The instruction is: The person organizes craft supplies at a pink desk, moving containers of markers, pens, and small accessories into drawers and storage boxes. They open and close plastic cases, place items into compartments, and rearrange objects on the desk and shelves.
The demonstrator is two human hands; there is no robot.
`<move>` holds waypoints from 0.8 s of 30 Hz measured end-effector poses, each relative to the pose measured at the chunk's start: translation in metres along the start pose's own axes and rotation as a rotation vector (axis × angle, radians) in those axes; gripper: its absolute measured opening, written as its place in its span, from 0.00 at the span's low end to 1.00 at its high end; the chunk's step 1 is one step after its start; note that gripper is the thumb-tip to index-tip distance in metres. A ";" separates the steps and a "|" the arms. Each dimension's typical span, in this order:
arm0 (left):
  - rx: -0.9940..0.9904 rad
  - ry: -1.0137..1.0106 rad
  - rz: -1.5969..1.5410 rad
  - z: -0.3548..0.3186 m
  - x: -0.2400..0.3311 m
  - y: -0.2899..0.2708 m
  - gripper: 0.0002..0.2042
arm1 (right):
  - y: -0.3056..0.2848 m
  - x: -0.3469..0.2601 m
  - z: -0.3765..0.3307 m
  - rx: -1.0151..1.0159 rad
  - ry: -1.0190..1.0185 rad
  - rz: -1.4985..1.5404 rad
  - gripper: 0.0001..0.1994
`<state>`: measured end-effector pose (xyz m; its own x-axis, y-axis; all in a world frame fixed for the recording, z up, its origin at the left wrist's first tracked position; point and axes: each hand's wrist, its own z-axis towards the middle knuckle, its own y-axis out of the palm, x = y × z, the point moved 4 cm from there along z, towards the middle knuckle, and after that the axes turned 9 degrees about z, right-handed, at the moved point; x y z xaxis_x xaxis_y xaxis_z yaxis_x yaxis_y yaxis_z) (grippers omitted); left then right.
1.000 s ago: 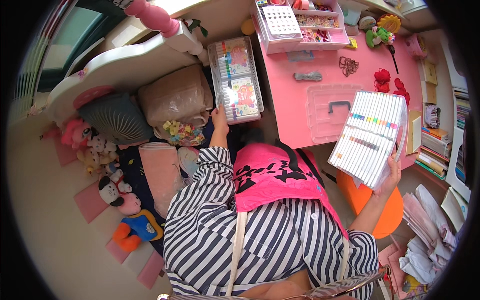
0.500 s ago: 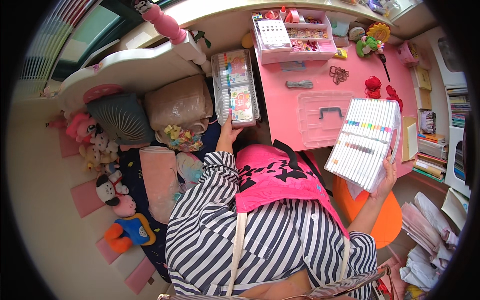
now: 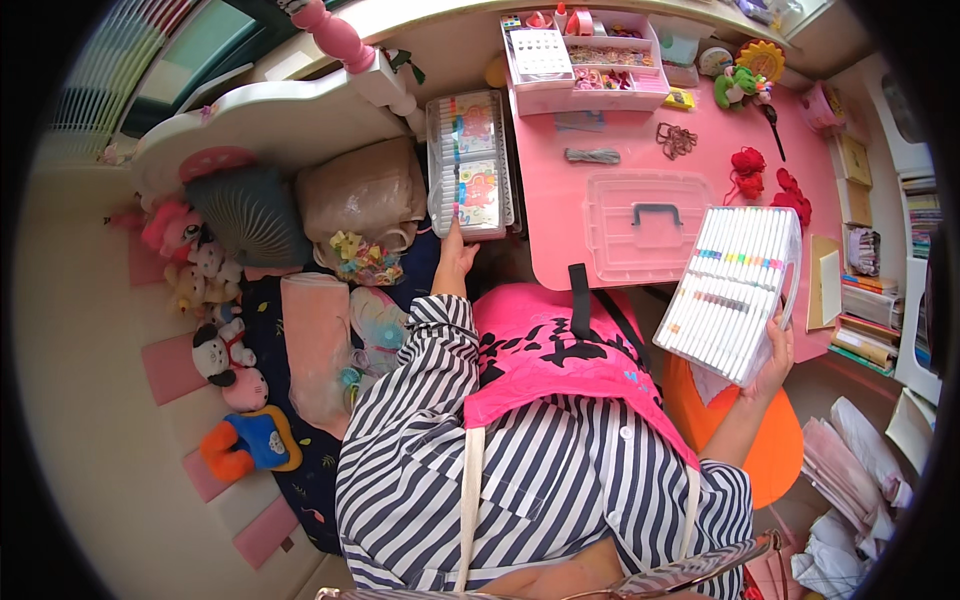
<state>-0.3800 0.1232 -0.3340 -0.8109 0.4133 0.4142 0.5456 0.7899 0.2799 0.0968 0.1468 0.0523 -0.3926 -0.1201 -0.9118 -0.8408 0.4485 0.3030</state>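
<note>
My left hand (image 3: 455, 258) reaches forward and grips the near edge of a clear flat box of coloured pens (image 3: 469, 165) that lies between the bed and the pink desk (image 3: 560, 200). My right hand (image 3: 777, 352) holds up a large white case of markers (image 3: 736, 288) from below, off the desk's right near corner, its rows of marker caps facing me. A clear plastic carry box with a dark handle (image 3: 640, 222) sits on the desk between the two hands.
A white organiser tray (image 3: 585, 60) with small items stands at the desk's far edge, with red yarn (image 3: 745, 165) and a sunflower toy (image 3: 758, 62) to its right. Plush toys (image 3: 225, 300), a cushion and a brown bag (image 3: 360, 190) lie left. An orange stool (image 3: 770, 450) is below right.
The view has shifted so the desk and bed sit higher and closer. My left hand stays on the pen box; my right hand keeps the marker case, now slightly lower.
</note>
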 end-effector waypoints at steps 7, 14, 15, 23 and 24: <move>0.400 0.559 0.877 -0.006 0.085 -0.007 0.35 | -0.009 -0.005 0.007 -0.040 0.010 -0.018 0.08; 0.214 0.621 1.234 0.037 0.133 0.082 0.33 | 0.047 -0.032 -0.015 -0.074 0.002 -0.049 0.07; 0.209 0.700 1.357 0.035 0.137 0.106 0.33 | 0.053 -0.034 -0.015 -0.073 -0.014 -0.064 0.07; 0.135 0.785 1.998 0.100 0.161 0.187 0.41 | 0.103 -0.042 -0.007 -0.120 0.091 -0.431 0.09; 0.113 0.680 2.126 0.098 0.158 0.199 0.44 | 0.108 -0.052 -0.003 -0.090 0.135 -0.468 0.10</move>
<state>-0.4197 0.3899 -0.2975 0.9528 0.2853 0.1033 0.2255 -0.4381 -0.8702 0.0251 0.1988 0.1339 -0.0047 -0.4066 -0.9136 -0.9649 0.2418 -0.1027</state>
